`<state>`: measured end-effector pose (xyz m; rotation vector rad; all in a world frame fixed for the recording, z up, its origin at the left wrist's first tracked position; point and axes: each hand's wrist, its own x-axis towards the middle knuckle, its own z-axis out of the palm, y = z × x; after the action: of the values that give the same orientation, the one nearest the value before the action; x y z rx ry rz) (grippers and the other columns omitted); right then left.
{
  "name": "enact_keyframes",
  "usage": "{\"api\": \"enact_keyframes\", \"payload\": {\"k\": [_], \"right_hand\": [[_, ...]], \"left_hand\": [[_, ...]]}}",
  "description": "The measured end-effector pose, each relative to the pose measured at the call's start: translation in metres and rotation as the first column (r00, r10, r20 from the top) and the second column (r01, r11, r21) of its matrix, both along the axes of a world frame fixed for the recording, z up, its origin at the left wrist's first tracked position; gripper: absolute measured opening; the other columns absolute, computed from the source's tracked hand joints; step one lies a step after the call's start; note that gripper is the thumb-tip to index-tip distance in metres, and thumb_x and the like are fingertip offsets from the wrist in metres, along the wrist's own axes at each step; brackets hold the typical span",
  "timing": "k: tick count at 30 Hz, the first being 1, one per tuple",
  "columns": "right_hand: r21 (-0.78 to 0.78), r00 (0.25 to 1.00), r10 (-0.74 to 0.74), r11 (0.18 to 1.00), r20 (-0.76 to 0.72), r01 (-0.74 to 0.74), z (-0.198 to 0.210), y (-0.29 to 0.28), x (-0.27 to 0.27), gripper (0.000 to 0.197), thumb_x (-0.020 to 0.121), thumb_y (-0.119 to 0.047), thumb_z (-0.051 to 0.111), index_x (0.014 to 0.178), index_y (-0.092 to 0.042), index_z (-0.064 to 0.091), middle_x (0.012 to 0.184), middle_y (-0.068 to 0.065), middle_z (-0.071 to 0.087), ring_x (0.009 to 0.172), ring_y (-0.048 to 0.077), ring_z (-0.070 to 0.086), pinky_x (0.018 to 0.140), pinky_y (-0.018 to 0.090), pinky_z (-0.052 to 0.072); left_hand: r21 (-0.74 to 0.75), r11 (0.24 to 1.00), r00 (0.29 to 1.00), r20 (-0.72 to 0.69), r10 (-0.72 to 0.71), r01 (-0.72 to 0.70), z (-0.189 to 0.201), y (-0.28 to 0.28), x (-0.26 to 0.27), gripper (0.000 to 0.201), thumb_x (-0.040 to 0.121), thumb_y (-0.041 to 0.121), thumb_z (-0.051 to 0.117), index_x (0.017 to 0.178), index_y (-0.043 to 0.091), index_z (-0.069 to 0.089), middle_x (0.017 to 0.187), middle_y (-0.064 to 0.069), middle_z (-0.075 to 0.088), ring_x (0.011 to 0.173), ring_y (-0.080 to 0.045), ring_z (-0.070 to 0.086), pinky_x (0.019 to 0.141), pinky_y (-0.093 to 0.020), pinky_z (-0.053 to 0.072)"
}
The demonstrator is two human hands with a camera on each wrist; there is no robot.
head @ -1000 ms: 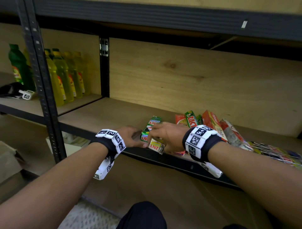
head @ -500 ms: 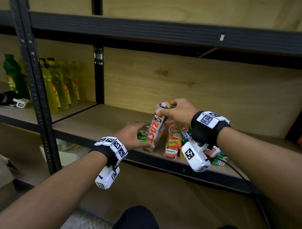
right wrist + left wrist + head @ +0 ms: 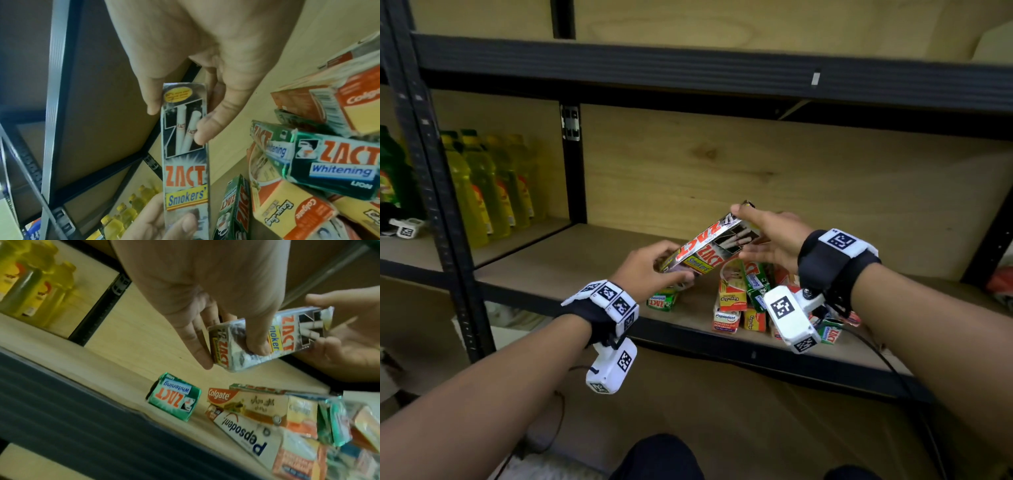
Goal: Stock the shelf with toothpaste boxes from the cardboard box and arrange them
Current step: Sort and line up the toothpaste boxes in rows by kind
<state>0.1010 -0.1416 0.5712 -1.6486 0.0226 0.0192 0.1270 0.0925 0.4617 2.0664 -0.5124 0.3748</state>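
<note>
A silver and black Zact Smokers' toothpaste box (image 3: 709, 245) is held tilted above the wooden shelf (image 3: 571, 260). My left hand (image 3: 674, 270) grips its lower end, thumb across the front (image 3: 257, 344). My right hand (image 3: 743, 222) pinches its upper end between thumb and fingers (image 3: 179, 120). Below, a green Zact Whitening box (image 3: 662, 301) lies alone near the shelf's front edge. To its right lies a loose pile of toothpaste boxes (image 3: 743, 298), among them Colgate (image 3: 246, 402) and Pepsodent (image 3: 242, 431). The cardboard box is out of view.
Yellow bottles (image 3: 482, 192) stand in the bay to the left, behind a black upright post (image 3: 575, 164). The upper shelf's dark beam (image 3: 688, 68) runs overhead. The shelf's left half is bare wood.
Both hands lifted the Zact Smokers' box off the shelf, stood it up, and have now tilted it down towards the right. The right hand has turned palm up at its upper end.
</note>
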Motion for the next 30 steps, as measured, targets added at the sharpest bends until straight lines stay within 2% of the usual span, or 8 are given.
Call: {"api": "enact_keyframes", "payload": {"k": [4,6,9,16,19,22,27,30], "right_hand": [[0.056,0.992,0.111,0.992,0.053,-0.114,-0.01,-0.013,-0.003,0.061,0.079,-0.017,0.082,0.13,-0.001,0.052,0.119,0.019,0.065,0.1,0.028,0.068,0.071,0.031,0.062],[0.006,0.99,0.137,0.991,0.027,-0.137,-0.021,-0.015,-0.006,0.061,0.079,-0.01,0.082,0.131,-0.007,0.051,0.117,0.019,0.067,0.105,0.031,0.069,0.075,0.031,0.062],[-0.041,0.984,0.18,0.983,0.008,-0.179,-0.04,-0.012,-0.007,0.058,0.078,-0.009,0.083,0.129,-0.011,0.055,0.112,0.018,0.071,0.102,0.033,0.071,0.082,0.035,0.061],[-0.012,0.983,0.151,0.988,0.106,-0.151,-0.049,-0.008,-0.011,0.045,0.08,-0.006,0.08,0.119,-0.011,0.058,0.121,0.018,0.066,0.104,0.033,0.07,0.091,0.047,0.058],[0.008,0.981,0.138,0.99,0.135,-0.14,-0.049,-0.015,-0.015,0.034,0.084,-0.002,0.076,0.112,-0.01,0.059,0.117,0.019,0.068,0.1,0.03,0.072,0.083,0.04,0.061],[0.009,0.981,0.144,0.989,0.131,-0.146,-0.05,-0.029,-0.02,0.04,0.085,-0.001,0.074,0.122,-0.006,0.06,0.112,0.016,0.071,0.087,0.022,0.074,0.068,0.029,0.062],[0.091,0.984,0.152,0.983,0.092,-0.161,-0.042,-0.064,-0.03,0.032,0.09,-0.005,0.069,0.121,-0.012,0.063,0.113,0.015,0.072,0.09,0.029,0.072,0.082,0.044,0.061],[0.172,0.99,0.106,0.978,0.089,-0.121,-0.033,-0.089,-0.037,0.025,0.095,-0.009,0.063,0.12,-0.011,0.063,0.115,0.015,0.068,0.092,0.03,0.068,0.084,0.052,0.059]], "left_hand": [[-0.252,0.968,0.993,-0.107,-0.043,0.015,0.005,-0.005,0.001,0.043,0.08,0.032,0.079,0.118,0.019,0.064,0.106,0.003,0.074,0.1,-0.013,0.07,0.083,-0.03,0.056],[-0.408,0.912,0.977,-0.173,-0.126,0.045,0.006,-0.014,-0.001,0.041,0.084,0.025,0.074,0.121,0.014,0.06,0.11,-0.007,0.073,0.1,-0.021,0.07,0.079,-0.033,0.058],[-0.559,0.827,0.944,-0.237,-0.231,0.062,0.013,-0.031,-0.004,0.043,0.088,0.029,0.068,0.127,0.014,0.054,0.118,-0.015,0.068,0.104,-0.029,0.069,0.087,-0.044,0.057],[-0.585,0.801,0.882,-0.302,-0.361,0.128,0.021,-0.072,-0.013,0.039,0.098,0.032,0.055,0.135,0.02,0.049,0.127,-0.004,0.066,0.116,-0.028,0.063,0.101,-0.046,0.049],[-0.623,0.772,0.898,-0.26,-0.355,0.125,0.029,-0.078,-0.017,0.039,0.096,0.023,0.059,0.133,0.012,0.049,0.119,-0.008,0.07,0.109,-0.028,0.066,0.093,-0.039,0.055],[-0.72,0.686,0.917,-0.198,-0.346,0.103,0.043,-0.077,-0.018,0.043,0.092,0.012,0.064,0.132,0.01,0.047,0.119,-0.012,0.069,0.11,-0.027,0.066,0.092,-0.038,0.056],[-0.853,0.5,0.903,-0.09,-0.42,0.147,0.064,-0.071,-0.018,0.06,0.084,-0.004,0.066,0.136,0.014,0.042,0.127,-0.017,0.064,0.113,-0.031,0.065,0.09,-0.044,0.056],[-0.848,0.498,0.892,-0.074,-0.446,0.179,0.071,-0.071,-0.018,0.082,0.072,-0.011,0.071,0.142,0.021,0.04,0.132,-0.017,0.06,0.113,-0.035,0.064,0.083,-0.042,0.059]]}}
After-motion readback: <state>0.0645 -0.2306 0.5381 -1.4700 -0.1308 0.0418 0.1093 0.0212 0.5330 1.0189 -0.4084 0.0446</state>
